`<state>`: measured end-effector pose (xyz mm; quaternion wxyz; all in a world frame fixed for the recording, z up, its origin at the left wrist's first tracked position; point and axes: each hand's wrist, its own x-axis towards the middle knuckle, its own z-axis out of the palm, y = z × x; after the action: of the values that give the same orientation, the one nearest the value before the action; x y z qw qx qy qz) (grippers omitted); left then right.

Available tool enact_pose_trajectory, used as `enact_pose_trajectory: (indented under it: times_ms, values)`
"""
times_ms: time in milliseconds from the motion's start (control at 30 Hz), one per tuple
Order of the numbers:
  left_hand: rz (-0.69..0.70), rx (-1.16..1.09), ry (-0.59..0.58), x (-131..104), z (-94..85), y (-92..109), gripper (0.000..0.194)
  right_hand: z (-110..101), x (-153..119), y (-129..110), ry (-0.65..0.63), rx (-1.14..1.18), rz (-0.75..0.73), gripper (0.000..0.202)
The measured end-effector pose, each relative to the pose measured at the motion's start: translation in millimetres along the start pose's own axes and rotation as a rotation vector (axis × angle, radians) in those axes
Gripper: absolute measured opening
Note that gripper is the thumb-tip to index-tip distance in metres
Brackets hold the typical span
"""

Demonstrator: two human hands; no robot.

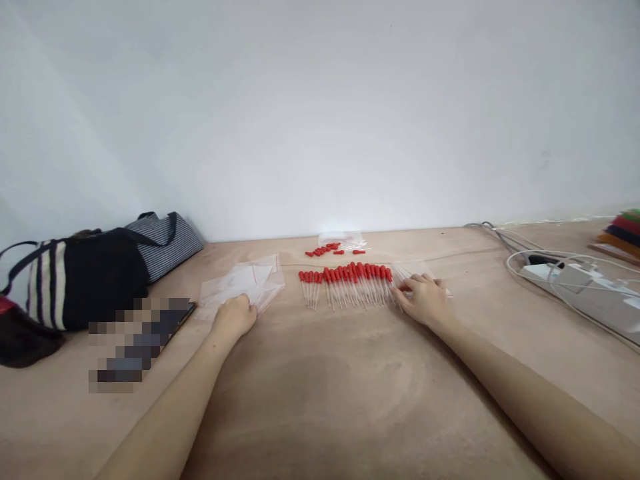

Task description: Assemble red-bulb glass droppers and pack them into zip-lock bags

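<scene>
A row of glass droppers with red rubber bulbs (350,275) lies side by side on the wooden table, bulbs pointing away from me. My right hand (425,299) is at the right end of this row, its thumb and index finger pinched around the end dropper (391,277). Under and behind that hand shows a clear plastic bag (406,268). To the left, my left hand (235,315) rests with curled fingers at the near edge of a stack of clear zip bags (255,277), gripping the edge of a bag; its fingertips are partly hidden.
Behind the row lie loose red bulbs (325,249) and a bag of thin clear tubes (345,240). At left are a black bag (105,277), a striped bag (165,243) and a pixelated dark flat object (145,340). Cables and a white power strip (585,293) occupy the right.
</scene>
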<state>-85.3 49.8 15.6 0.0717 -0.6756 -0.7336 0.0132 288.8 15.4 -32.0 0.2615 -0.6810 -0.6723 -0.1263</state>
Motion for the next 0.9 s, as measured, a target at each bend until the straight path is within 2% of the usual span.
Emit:
enact_pose_trajectory:
  times_ms: [100, 200, 233, 300, 400, 433, 500, 567, 633, 700, 800, 900]
  values:
    - [-0.031, 0.029, 0.048, -5, -12.5, 2, 0.030, 7, -3, -14, 0.019, -0.010, 0.050, 0.030]
    - [-0.030, 0.026, 0.107, -19, -29.7, 13, 0.026, 9, -4, -19, 0.023, -0.008, 0.081, 0.030]
    - [0.018, -0.007, 0.097, -26, -33.9, 20, 0.024, 9, -5, -19, 0.020, -0.005, 0.093, 0.030]
    - [0.201, -0.153, 0.026, -41, -36.4, 39, 0.024, 8, -5, -19, 0.010, 0.003, 0.116, 0.029]
    - [0.469, -0.416, -0.132, -63, -26.9, 69, 0.028, 9, -4, -18, 0.005, 0.020, 0.142, 0.026]
    - [0.545, -0.456, -0.142, -69, -22.4, 77, 0.033, 9, -4, -17, 0.007, 0.026, 0.152, 0.025]
    - [0.715, -0.534, -0.049, -77, -15.7, 87, 0.032, 9, 0, -15, 0.006, 0.041, 0.175, 0.022]
    - [0.906, -0.560, 0.009, -78, -13.6, 88, 0.035, 10, 5, -13, -0.012, 0.055, 0.209, 0.022]
    - [1.073, -0.530, -0.008, -74, -14.5, 81, 0.063, 10, 13, -12, -0.049, 0.055, 0.250, 0.024]
    - [1.172, -0.477, -0.068, -66, -15.5, 71, 0.087, 9, 21, -12, -0.110, 0.039, 0.282, 0.027]
    - [1.177, -0.432, -0.158, -55, -14.6, 55, 0.098, 9, 34, -15, -0.253, -0.003, 0.323, 0.031]
    - [1.044, -0.420, -0.263, -58, -13.4, 51, 0.088, 9, 43, -19, -0.371, -0.021, 0.363, 0.033]
